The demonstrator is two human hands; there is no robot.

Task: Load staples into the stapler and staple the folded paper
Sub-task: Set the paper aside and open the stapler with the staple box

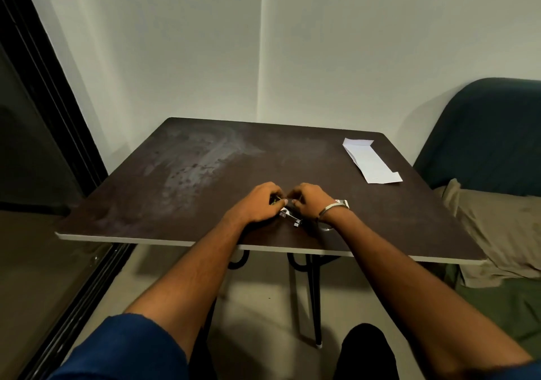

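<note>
A small stapler (290,217) lies near the front edge of the dark table (205,174), its metal tray sticking out toward me. My left hand (259,204) is closed over its far end. My right hand (307,201), with a metal bangle on the wrist, has its fingers curled right beside the left hand at the stapler; what they pinch is hidden. A small white staple box (343,202) peeks out behind my right wrist. The folded white paper (370,160) lies flat at the far right of the table, apart from both hands.
The table stands in a room corner with white walls behind. A dark green sofa (483,133) with a tan cushion (497,227) sits at the right. A dark door frame (52,116) runs along the left. Thin black table legs (314,300) show below.
</note>
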